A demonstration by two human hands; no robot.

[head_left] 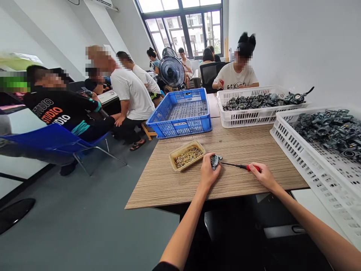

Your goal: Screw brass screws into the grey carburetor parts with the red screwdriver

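Observation:
My left hand [208, 171] is closed on a small dark grey plastic part [215, 160] resting on the wooden table [248, 145]. My right hand [263, 174] grips the red handle of a thin screwdriver [239, 165]. Its shaft lies almost flat and its tip touches the part. A shallow tan tray of brass screws [187, 155] sits just left of my left hand.
An empty blue crate [182, 113] stands at the table's far left. Two white crates [254, 114] [318, 162] hold several dark parts, at the back and along the right. A person sits behind the far crate. Other people sit at left near a standing fan [171, 71].

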